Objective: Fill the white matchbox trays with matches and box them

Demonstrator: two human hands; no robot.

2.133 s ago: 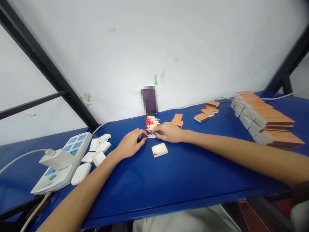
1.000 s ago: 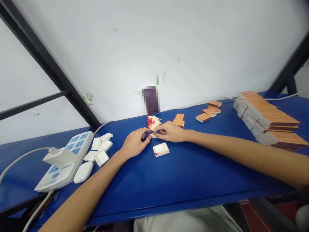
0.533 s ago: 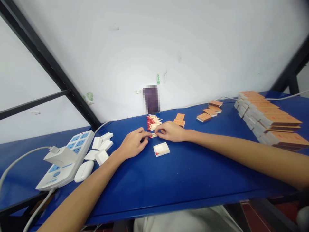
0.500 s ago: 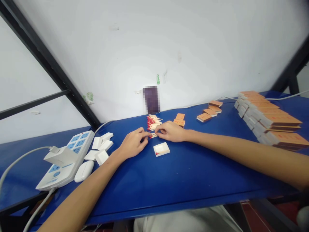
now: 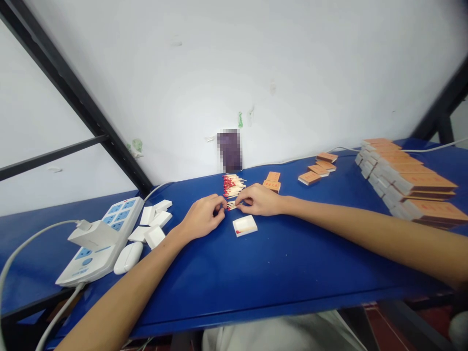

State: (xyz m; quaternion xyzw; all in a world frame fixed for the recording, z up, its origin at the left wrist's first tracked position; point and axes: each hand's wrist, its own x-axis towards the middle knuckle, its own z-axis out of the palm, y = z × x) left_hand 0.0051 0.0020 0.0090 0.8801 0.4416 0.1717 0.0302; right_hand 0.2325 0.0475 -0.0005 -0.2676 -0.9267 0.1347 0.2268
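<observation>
Just in front of a heap of red-headed matches (image 5: 234, 185) lies a small row of matches (image 5: 231, 205). My right hand (image 5: 259, 199) pinches the right ends of this row between thumb and fingers. Beside the red heads is my left hand (image 5: 205, 215), its fingers curled, thumb and index tips a little apart, with nothing visible between them. Nearer to me, a white matchbox tray (image 5: 245, 225) rests on the blue table, a few matches along its front side.
Empty white trays (image 5: 155, 236) lie at left, near an earphone case (image 5: 128, 258) and a power strip (image 5: 119, 214). Two orange matchboxes (image 5: 272, 186) sit behind my right hand; several more (image 5: 317, 170) lie farther right. A big matchbox stack (image 5: 409, 170) stands at far right.
My left fingertips have drawn back slightly to the left from the match heads, so more of the small row shows. My right hand has barely moved.
</observation>
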